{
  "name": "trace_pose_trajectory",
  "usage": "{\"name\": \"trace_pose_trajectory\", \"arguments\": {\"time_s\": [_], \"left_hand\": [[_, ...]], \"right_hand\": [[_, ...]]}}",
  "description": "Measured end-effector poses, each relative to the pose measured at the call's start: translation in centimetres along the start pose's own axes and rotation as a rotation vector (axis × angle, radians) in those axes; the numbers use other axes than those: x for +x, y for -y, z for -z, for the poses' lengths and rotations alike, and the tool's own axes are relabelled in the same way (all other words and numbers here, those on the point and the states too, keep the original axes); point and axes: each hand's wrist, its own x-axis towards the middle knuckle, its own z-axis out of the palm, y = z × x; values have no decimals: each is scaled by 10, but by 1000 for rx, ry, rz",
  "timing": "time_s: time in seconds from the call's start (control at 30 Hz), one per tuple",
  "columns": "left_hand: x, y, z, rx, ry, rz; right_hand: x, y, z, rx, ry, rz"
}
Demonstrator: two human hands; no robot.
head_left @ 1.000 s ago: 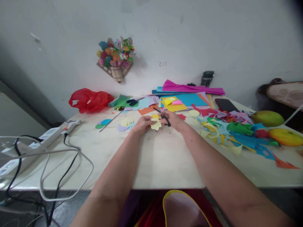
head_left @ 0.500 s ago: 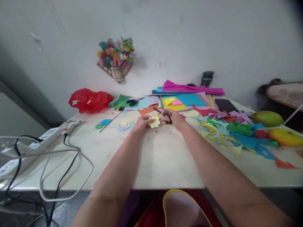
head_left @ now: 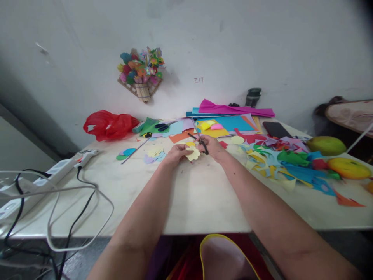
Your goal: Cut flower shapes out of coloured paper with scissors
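Over the middle of the pale table, my left hand pinches a pale yellow paper flower cutout. Just to its right, my right hand grips black-handled scissors, whose blades point up and away toward the wall. The blades sit at the upper right edge of the cutout. Both hands are closed around what they hold.
Stacked coloured paper sheets lie behind the hands, with a second pair of scissors and a red plastic bag at the back left. Paper scraps, a phone and mangoes fill the right. A power strip with cables hangs at the left edge.
My left hand has turned the yellow cutout slightly, and the scissors have shifted angle against its edge. The view has drifted a little to the right.
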Motion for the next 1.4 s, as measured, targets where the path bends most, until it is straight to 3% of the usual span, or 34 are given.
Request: {"name": "trace_pose_trajectory", "arguments": {"time_s": [0.17,0.3,0.67,0.87,1.1,1.4], "left_hand": [[0,-3,-2,-72,-130,-31],[2,-3,0,-107,-164,-45],[0,-6,0,-114,-269,-77],[2,-5,3,-164,-255,-170],[4,-5,5,-198,-272,-178],[4,-5,4,-230,-234,-174]], "right_hand": [[1,0,-2,14,-41,18],[-1,2,-5,18,-20,-30],[-6,6,6,-47,158,-178],[-7,7,11,-121,261,-170],[-6,4,13,-170,340,-182],[-4,0,13,-211,351,-162]]}}
